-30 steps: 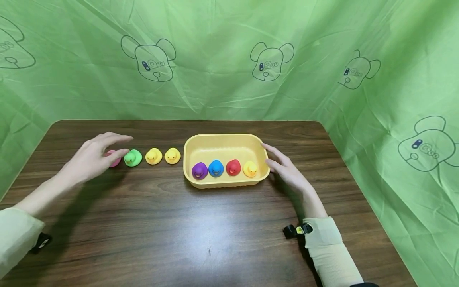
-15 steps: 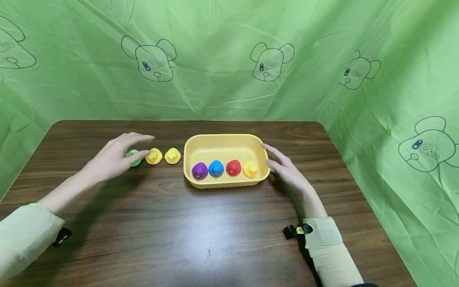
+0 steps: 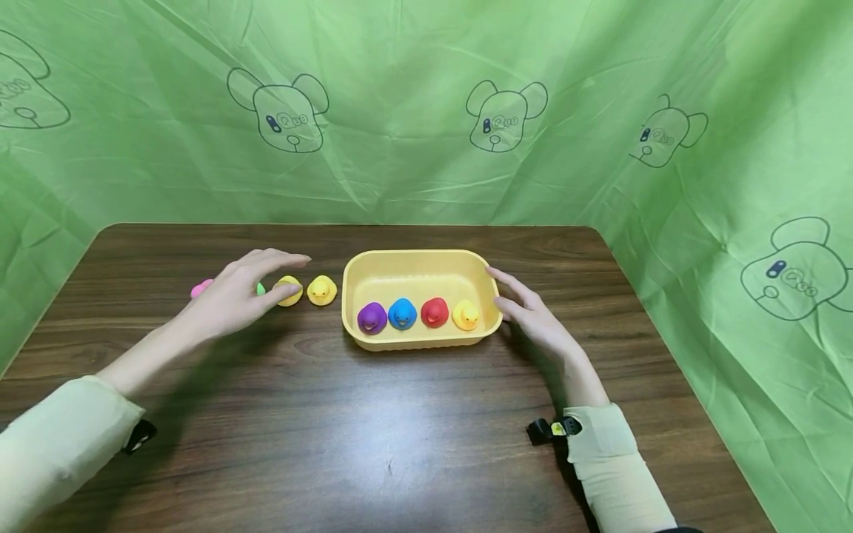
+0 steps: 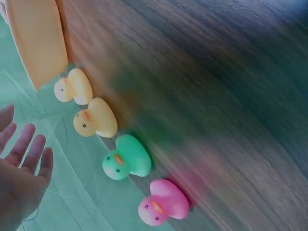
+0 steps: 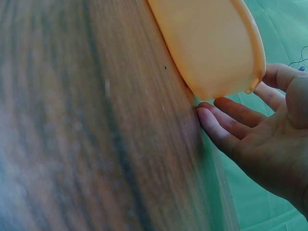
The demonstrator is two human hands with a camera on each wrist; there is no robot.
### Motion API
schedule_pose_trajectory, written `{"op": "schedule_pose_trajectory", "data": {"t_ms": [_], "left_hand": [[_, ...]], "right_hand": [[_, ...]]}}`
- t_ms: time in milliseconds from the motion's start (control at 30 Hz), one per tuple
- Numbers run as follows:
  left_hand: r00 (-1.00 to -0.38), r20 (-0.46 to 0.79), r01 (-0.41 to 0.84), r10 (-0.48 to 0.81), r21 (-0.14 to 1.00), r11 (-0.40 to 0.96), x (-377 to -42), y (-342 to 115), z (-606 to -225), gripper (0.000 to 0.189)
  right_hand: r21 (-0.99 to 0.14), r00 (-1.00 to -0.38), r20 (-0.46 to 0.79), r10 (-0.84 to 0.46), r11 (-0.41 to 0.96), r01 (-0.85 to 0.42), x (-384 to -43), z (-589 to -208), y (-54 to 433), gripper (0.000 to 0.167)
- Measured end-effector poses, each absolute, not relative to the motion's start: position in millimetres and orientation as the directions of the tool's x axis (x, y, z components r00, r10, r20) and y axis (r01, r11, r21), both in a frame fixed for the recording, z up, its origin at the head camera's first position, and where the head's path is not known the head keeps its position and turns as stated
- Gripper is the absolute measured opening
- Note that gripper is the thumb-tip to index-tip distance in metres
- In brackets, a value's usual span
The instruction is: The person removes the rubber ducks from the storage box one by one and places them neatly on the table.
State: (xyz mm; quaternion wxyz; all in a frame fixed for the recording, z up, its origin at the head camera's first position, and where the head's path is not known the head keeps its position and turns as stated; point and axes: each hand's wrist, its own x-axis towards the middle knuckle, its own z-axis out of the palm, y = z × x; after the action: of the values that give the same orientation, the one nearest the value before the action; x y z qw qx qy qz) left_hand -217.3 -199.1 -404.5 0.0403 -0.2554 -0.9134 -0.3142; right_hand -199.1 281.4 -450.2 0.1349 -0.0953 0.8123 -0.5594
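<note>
Inspection of the workspace found a yellow bin on a wooden table. Along the bin's 6 o'clock side, from 7 round to 5, stood a purple duck, a blue duck, a red duck and a light-yellow duck. Outside, at 9 o'clock of the bin, four more ran in a row: an inner yellow duck nearest the wall, an outer yellow duck, a green duck and, farthest out, a pink duck.

The step in hand was judged to be a left-handed pass over the row, with the bin attended from its opposite end. The next move, if a duck was to be picked up, appeared to call for lowering the left hand over one and bringing thumb and fingers together.

Fingers, left: thumb and forefinger stood well apart; nothing was held, and the left wrist view showed the hand clear of all four row ducks.

Fingers, right: the right hand was at the bin's 3 o'clock end, its digits loosely spread, touching the outside near the rim without a closed grip. Contact pressure could not be determined.
</note>
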Motion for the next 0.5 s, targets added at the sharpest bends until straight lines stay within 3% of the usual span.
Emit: {"op": "schedule_pose_trajectory", "data": {"t_ms": [500], "left_hand": [[-0.797, 0.269, 0.586, 0.541, 0.56, 0.586, -223, -161, -411, 0.041]], "right_hand": [[-0.94, -0.944, -0.112, -0.311, 0.34, -0.001, -199, -450, 281, 0.056]]}}
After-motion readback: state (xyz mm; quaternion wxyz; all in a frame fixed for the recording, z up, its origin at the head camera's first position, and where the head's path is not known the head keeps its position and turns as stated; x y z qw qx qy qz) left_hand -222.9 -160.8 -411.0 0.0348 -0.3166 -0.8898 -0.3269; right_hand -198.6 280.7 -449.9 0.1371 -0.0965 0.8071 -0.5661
